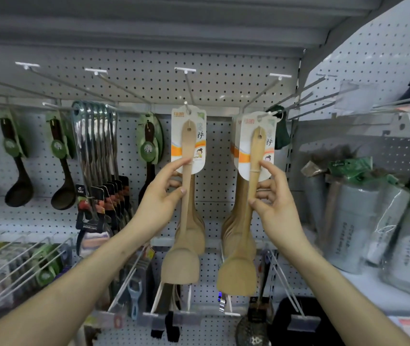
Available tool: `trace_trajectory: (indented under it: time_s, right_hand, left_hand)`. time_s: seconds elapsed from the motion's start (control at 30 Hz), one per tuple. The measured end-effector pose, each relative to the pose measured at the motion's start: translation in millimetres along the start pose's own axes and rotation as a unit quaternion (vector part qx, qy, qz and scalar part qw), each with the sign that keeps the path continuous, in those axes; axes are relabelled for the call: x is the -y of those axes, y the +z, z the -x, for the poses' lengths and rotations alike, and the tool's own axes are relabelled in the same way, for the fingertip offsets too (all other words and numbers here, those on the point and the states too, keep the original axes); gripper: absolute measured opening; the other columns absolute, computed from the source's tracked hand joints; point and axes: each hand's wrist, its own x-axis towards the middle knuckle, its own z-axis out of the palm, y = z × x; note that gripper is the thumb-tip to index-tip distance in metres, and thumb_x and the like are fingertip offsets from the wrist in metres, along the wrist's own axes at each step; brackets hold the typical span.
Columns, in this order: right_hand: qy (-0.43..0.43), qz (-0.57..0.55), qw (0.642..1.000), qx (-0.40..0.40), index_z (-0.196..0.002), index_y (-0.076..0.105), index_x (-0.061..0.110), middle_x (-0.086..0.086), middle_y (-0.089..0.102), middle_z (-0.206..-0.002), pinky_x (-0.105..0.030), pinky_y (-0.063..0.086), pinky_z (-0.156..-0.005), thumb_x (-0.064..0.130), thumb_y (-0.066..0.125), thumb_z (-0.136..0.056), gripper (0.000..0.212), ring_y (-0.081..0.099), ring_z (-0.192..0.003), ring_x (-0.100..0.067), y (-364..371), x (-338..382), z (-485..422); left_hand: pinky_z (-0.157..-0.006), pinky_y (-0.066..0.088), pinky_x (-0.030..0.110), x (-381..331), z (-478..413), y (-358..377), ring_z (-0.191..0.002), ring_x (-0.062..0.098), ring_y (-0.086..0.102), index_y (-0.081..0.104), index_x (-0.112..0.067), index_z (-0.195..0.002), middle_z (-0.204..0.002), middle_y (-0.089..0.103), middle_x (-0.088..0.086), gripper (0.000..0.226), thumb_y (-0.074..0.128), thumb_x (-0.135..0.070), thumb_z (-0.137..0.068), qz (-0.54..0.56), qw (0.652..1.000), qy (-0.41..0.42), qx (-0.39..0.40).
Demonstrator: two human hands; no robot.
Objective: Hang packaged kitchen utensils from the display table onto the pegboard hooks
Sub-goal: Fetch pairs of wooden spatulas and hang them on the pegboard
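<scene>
Gripping carded spatulas (187, 216) at pegboard hooks (189, 88)

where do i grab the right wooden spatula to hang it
Pinch the right wooden spatula on its slim handle below the backing card, coming from the front, as the right hand does. It hangs upright with the broad blade low, and the card's top must stay free for the hook.

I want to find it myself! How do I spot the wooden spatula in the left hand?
On the white pegboard, two bunches of pale wooden spatulas hang in the middle. Go to the left bunch, beside the dark ladle with a green card. Your spatula is the front one there, its handle in the fingers of the left hand; the right hand holds the right spatula.
</scene>
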Motion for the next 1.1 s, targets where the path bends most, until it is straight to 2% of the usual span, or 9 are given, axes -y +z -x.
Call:
trace_trajectory:
  time_s: [0.1, 0.2, 0.3, 0.4, 0.5, 0.67, 0.83, 1.0, 1.1]
  right_hand:
    - [-0.003, 0.022, 1.000, -0.012, -0.157, 0.040, 0.041, -0.003, 0.059, -0.113, -0.029, 0.057, -0.091, -0.011, 0.063, -0.097, 0.083, 0.064, -0.095, -0.016, 7.1, -12.5, -10.8]
    - [-0.016, 0.042, 0.999, -0.028, -0.160, 0.038, 0.039, -0.003, 0.058, -0.116, -0.019, 0.054, -0.089, -0.009, 0.063, -0.099, 0.082, 0.063, -0.099, -0.009, 13.6, -21.3, -20.4]
    - [-0.019, 0.058, 0.997, -0.047, -0.161, 0.037, 0.040, -0.004, 0.057, -0.118, -0.019, 0.053, -0.091, -0.008, 0.062, -0.100, 0.081, 0.061, -0.106, -0.012, 17.9, -30.1, -28.6]
    - [-0.018, 0.065, 0.995, -0.068, -0.161, 0.040, 0.037, -0.008, 0.056, -0.119, -0.015, 0.052, -0.087, -0.011, 0.061, -0.099, 0.082, 0.059, -0.102, -0.009, 22.0, -38.2, -36.9]
    - [-0.023, 0.080, 0.993, -0.089, -0.161, 0.042, 0.035, -0.008, 0.056, -0.118, -0.012, 0.051, -0.086, -0.010, 0.063, -0.099, 0.080, 0.057, -0.101, -0.006, 25.5, -44.4, -42.0]
    - [-0.020, 0.072, 0.993, -0.090, -0.158, 0.041, 0.041, -0.006, 0.056, -0.120, -0.025, 0.056, -0.093, -0.008, 0.063, -0.100, 0.079, 0.058, -0.108, -0.012, 26.8, -54.5, -43.7]
    - [-0.017, 0.083, 0.993, -0.085, -0.158, 0.044, 0.035, -0.007, 0.055, -0.123, -0.034, 0.058, -0.096, -0.007, 0.065, -0.099, 0.075, 0.058, -0.110, -0.016, 21.4, -62.0, -39.9]
    - [-0.049, 0.115, 0.987, -0.105, -0.151, 0.048, 0.030, 0.004, 0.046, -0.125, -0.044, 0.058, -0.093, 0.000, 0.069, -0.099, 0.063, 0.055, -0.109, -0.010, 15.6, -59.1, -27.2]
    - [-0.103, 0.154, 0.978, -0.096, -0.151, 0.051, 0.022, 0.007, 0.045, -0.127, -0.045, 0.056, -0.095, 0.003, 0.070, -0.098, 0.060, 0.056, -0.109, -0.016, 18.9, -53.1, -19.7]
  left_hand:
    - [-0.101, 0.059, 0.039, 10.6, -8.2, 3.4, -0.109, 0.023, 0.065, 0.054, -0.056, -0.144, -0.111, 0.058, -0.026, 0.071, 0.058, 0.002, -0.105, -0.016, 1.000, 0.008, -0.006]
    - [-0.100, 0.059, 0.036, 18.2, -15.3, 7.7, -0.109, 0.021, 0.065, 0.052, -0.057, -0.146, -0.119, 0.056, -0.029, 0.073, 0.058, 0.003, -0.105, -0.018, 1.000, 0.016, -0.007]
    - [-0.098, 0.056, 0.032, 25.5, -22.0, 11.5, -0.110, 0.020, 0.063, 0.053, -0.058, -0.144, -0.122, 0.055, -0.029, 0.072, 0.059, 0.002, -0.105, -0.014, 1.000, 0.020, -0.012]
    - [-0.095, 0.053, 0.026, 30.2, -29.8, 13.8, -0.109, 0.015, 0.061, 0.053, -0.057, -0.143, -0.119, 0.055, -0.031, 0.071, 0.059, 0.002, -0.104, -0.012, 1.000, 0.021, -0.020]
    - [-0.094, 0.052, 0.020, 35.6, -36.0, 14.9, -0.109, 0.011, 0.061, 0.053, -0.055, -0.145, -0.126, 0.055, -0.034, 0.070, 0.059, 0.002, -0.103, -0.016, 0.999, 0.029, -0.023]
    - [-0.095, 0.051, 0.016, 49.2, -38.6, 16.7, -0.109, 0.011, 0.062, 0.053, -0.053, -0.147, -0.125, 0.053, -0.041, 0.070, 0.059, 0.002, -0.103, -0.015, 0.999, 0.030, -0.022]
    - [-0.102, 0.053, 0.024, 58.6, -38.1, 15.0, -0.119, 0.012, 0.061, 0.049, -0.051, -0.152, -0.148, 0.054, -0.019, 0.070, 0.058, 0.001, -0.105, -0.020, 0.999, 0.032, -0.014]
    - [-0.095, 0.053, 0.018, 63.7, -22.3, 7.4, -0.120, 0.015, 0.061, 0.045, -0.052, -0.155, -0.139, 0.055, -0.012, 0.073, 0.058, 0.001, -0.106, -0.037, 0.999, 0.028, -0.010]
    - [-0.092, 0.053, 0.017, 61.8, -7.2, -2.6, -0.121, 0.014, 0.060, 0.042, -0.054, -0.156, -0.135, 0.053, -0.013, 0.073, 0.060, -0.004, -0.106, -0.075, 0.997, 0.016, 0.000]
